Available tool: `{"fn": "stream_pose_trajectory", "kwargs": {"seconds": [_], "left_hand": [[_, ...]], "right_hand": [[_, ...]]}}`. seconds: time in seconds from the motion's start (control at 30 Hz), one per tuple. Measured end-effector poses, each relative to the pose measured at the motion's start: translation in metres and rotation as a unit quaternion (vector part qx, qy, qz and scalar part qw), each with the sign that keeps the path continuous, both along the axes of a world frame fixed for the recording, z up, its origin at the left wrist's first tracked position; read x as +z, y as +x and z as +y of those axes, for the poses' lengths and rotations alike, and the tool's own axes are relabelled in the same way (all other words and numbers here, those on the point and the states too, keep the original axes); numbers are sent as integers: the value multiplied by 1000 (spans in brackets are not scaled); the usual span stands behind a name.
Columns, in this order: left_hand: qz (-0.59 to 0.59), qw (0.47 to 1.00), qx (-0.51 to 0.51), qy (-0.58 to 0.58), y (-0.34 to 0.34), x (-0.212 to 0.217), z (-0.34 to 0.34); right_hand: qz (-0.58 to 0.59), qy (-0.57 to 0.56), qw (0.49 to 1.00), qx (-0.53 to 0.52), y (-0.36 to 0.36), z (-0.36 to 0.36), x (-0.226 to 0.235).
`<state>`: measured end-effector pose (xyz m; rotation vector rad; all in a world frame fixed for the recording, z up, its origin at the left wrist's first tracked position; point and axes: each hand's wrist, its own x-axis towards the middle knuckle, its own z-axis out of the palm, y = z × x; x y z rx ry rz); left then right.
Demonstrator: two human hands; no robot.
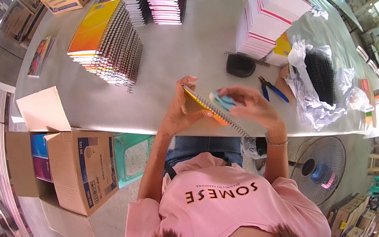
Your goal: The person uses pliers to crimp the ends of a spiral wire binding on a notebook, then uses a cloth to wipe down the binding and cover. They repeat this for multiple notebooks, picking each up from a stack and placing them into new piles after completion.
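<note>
My left hand (179, 110) grips a yellow-orange notebook (222, 119), tilted edge-up over the table's near edge. A dark wire spiral (237, 129) runs along the notebook's edge, and its loose end sticks out past the lower right corner. Closed around a small light-blue and cream piece (221, 100), perhaps a pad, my right hand (255, 108) is beside the spiral. Its fingers are slightly blurred, and whether the piece touches the spiral I cannot tell. To the right lie blue-handled pliers (273, 90) and a black rounded object (240, 64).
Stacks of spiral notebooks (107, 40) and red-edged book blocks (271, 8) stand on the grey table (180, 56). Black spiral coils (321, 76) lie in crumpled wrapping at right. An open carton (94, 167) and green stool (132, 159) are left, a fan (322, 167) below right.
</note>
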<state>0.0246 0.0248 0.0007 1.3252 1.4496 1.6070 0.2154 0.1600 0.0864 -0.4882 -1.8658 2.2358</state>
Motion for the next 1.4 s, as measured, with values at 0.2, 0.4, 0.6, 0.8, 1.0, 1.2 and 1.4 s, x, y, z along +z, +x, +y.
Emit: {"fn": "stream_pose_trajectory", "kwargs": {"seconds": [0.2, 0.4, 0.6, 0.8, 1.0, 1.2, 1.4], "left_hand": [[-103, 992, -58, -42, -5, 5, -4], [-102, 988, -120, -1, -11, 0, -4], [-107, 988, -107, -39, -8, 10, -2], [-98, 989, -107, -24, -11, 6, -6], [-81, 990, -111, -10, -13, 5, -7], [-64, 991, -119, -8, -11, 12, -8], [-61, 988, -140, -30, -10, 13, -7]], "right_hand": [[12, 193, 981, 27, -2, -15, 19], [-78, 299, 949, 63, -14, -3, 15], [31, -45, 998, 43, -5, -1, -2], [-25, 260, 964, 43, -16, -11, 21], [-106, 280, 954, -2, -30, -7, 7], [-95, 329, 939, -18, -33, -8, 0], [-9, 115, 993, 6, -28, -11, -3]]}}
